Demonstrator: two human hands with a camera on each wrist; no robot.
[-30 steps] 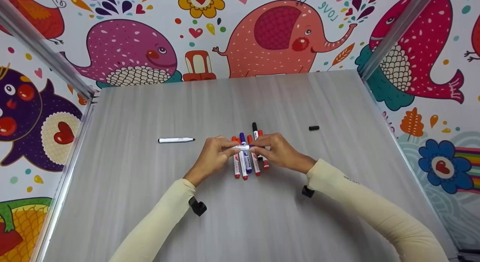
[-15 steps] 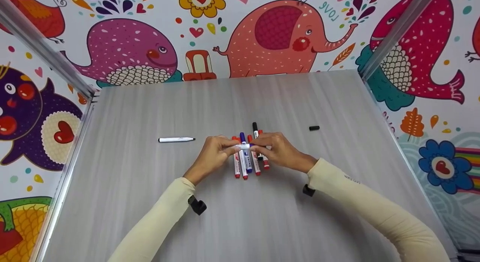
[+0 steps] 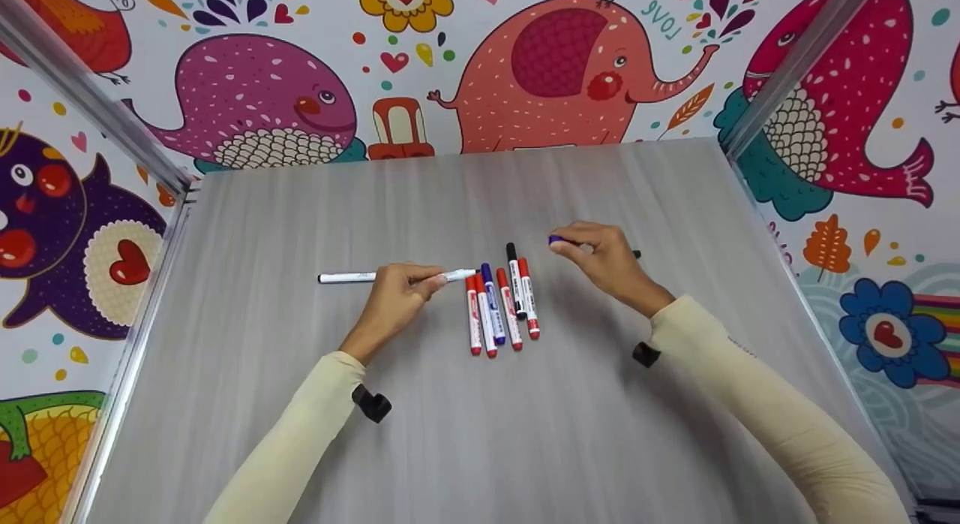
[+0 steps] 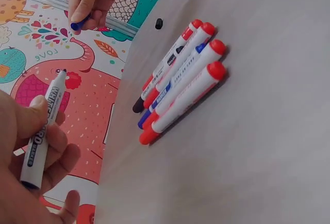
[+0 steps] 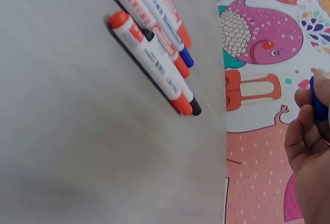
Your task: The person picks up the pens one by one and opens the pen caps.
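Note:
My left hand (image 3: 397,302) pinches an uncapped whiteboard marker (image 4: 38,149) between thumb and fingers, its dark tip pointing away from the palm. To the right, my right hand (image 3: 611,263) is raised, holding a small blue marker cap (image 3: 555,240) at the fingertips. Between the hands lies a row of capped markers on the table: several red ones (image 3: 529,302), a blue one (image 3: 492,306) and a black one (image 3: 512,265). The held marker's tip hangs near the top of the row's left end in the head view.
An uncapped white marker (image 3: 346,278) lies left of the row, its tip end hidden behind my left hand. A loose black cap (image 4: 159,23) sits on the grey table (image 3: 480,449), mostly covered by my right hand in the head view. A patterned wall (image 3: 420,58) borders the far edge.
My hands have moved apart: the blue cap has come off the marker. The right hand carries the cap up and right; the left has shifted left with the marker.

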